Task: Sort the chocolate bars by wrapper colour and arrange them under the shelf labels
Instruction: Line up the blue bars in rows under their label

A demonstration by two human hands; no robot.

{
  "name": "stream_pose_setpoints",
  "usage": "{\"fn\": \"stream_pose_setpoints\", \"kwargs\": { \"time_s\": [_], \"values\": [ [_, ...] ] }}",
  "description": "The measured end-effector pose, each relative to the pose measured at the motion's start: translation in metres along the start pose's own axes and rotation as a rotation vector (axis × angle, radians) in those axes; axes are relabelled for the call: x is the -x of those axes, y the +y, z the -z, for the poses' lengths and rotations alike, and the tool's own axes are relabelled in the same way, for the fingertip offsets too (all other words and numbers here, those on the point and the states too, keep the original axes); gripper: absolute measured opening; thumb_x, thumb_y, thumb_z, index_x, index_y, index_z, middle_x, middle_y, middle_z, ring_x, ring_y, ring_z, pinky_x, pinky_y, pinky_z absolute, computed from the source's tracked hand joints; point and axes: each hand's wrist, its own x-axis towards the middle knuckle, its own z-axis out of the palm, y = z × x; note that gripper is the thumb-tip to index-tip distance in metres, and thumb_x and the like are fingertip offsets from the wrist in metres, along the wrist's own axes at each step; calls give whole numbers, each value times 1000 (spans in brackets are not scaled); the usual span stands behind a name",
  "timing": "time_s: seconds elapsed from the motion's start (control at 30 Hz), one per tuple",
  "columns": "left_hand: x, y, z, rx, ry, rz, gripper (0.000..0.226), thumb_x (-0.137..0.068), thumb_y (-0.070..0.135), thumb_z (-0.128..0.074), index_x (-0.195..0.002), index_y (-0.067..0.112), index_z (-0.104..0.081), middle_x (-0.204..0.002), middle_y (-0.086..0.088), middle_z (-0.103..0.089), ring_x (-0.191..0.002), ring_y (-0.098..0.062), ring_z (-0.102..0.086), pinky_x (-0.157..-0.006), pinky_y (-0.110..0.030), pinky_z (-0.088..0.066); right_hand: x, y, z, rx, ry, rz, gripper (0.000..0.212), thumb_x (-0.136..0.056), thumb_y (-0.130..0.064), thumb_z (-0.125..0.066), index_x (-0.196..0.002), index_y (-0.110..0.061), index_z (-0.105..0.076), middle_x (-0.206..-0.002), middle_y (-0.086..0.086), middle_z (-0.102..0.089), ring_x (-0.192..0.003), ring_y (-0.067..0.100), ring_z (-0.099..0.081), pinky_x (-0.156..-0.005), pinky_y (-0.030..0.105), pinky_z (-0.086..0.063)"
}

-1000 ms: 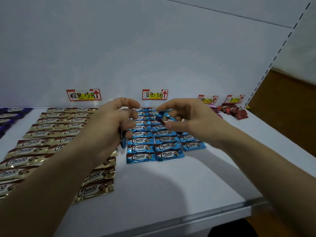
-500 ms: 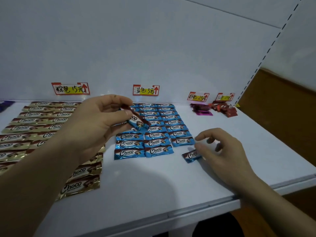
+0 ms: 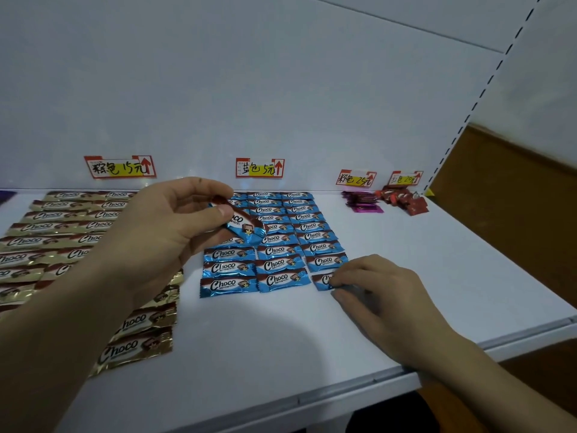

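Note:
Blue-wrapped Choco bars (image 3: pixel 274 245) lie in three columns on the white shelf (image 3: pixel 281 345), under the blue label (image 3: pixel 259 167). Above the left column, my left hand (image 3: pixel 168 232) pinches one blue bar (image 3: pixel 245 228) between thumb and fingers, tilted and off the shelf. At the foot of the right column lies another blue bar (image 3: pixel 321 281). My right hand (image 3: pixel 377 285) pinches its right end with curled fingertips and hides that end. Gold-brown bars (image 3: pixel 62 228) lie in rows under the brown label (image 3: pixel 120 167), partly behind my left arm.
Pink bars (image 3: pixel 362 204) are heaped under a pink label (image 3: pixel 356 178), and red bars (image 3: pixel 402 200) under a red label (image 3: pixel 406 177), at the back right. Purple wrappers (image 3: pixel 4 195) show at the far left edge. A perforated upright (image 3: pixel 468 114) bounds the shelf on the right.
My right hand came away from my left hand, brought a blue bar down to the shelf, then slid it left to the foot of the right column. My left hand keeps holding its bar.

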Motion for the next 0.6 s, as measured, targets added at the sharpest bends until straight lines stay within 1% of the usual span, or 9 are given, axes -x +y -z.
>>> {"fn": "stream_pose_setpoints", "kwargs": {
  "time_s": [0.13, 0.33, 0.43, 0.5, 0.53, 0.6],
  "values": [
    [-1, -1, 0, -6, 3, 2, 19, -88, 1, -62, -102, 12, -71, -95, -6, -77, -93, -16, -75, -55, -22, -59, 1, 0, -1, -1, -18, -9, 34, -91, -49, -55, -113, -30, -72, -113, -15, -69, -111, 3, -58, -78, 5, -43],
    [-1, -2, 1, -3, 6, 1, 18, -87, 4, -63, -99, 14, -72, -98, -6, -77, -94, -16, -75, -55, -23, -59, 0, 0, -1, 7, -40, -24, 36, -91, -50, -52, -116, -31, -70, -116, -16, -68, -113, 1, -55, -78, 2, -40],
    [-2, -2, 1, -8, 1, -4, 18, -87, 4, -64, -99, 14, -72, -100, -6, -76, -95, -17, -75, -56, -24, -59, -1, -1, 0, 5, -43, -19, 35, -93, -50, -53, -117, -31, -70, -117, -17, -67, -115, 0, -55, -79, 4, -43],
    [-2, -3, 1, -12, -2, -6, 18, -87, 4, -64, -99, 14, -72, -103, -7, -76, -95, -18, -75, -56, -25, -60, -2, -2, 1, -28, -7, -31, 33, -93, -49, -58, -117, -30, -69, -118, -17, -67, -115, 0, -55, -77, 6, -49],
    [-2, -3, 1, -12, -1, -6, 18, -86, 4, -64, -99, 14, -72, -103, -7, -76, -95, -17, -75, -56, -25, -60, -2, -2, 2, -53, 33, -51, 34, -91, -49, -60, -117, -29, -69, -118, -19, -66, -114, -1, -55, -76, 6, -49],
    [-3, -3, 2, -8, 0, -9, 18, -86, 3, -64, -98, 14, -73, -103, -6, -76, -95, -16, -75, -57, -25, -60, -4, -1, 3, -66, 95, -114, 38, -90, -53, -60, -120, -30, -65, -118, -23, -63, -112, -5, -52, -73, 3, -44]
  ]
}}
